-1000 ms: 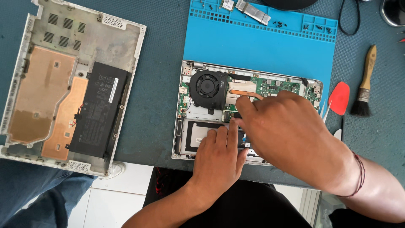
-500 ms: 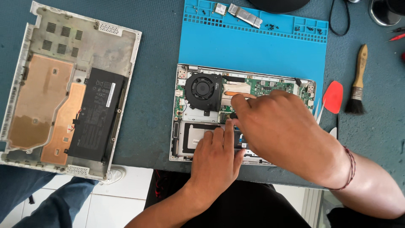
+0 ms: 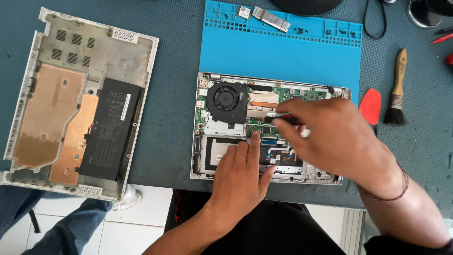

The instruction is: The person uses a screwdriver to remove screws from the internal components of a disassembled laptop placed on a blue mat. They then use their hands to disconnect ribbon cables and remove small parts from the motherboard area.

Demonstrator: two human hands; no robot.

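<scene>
Left hand rests flat on the open laptop; right hand pinches a screwdriver above the fragile board; hold edges.

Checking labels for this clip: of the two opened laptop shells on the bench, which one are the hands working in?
The open laptop base half on the blue mat, showing fan and green board; both hands are on it. The white bottom cover holding the black battery lies untouched at far left.

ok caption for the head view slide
Left hand steadies an opened laptop while the right hand works a dark tool.
</scene>
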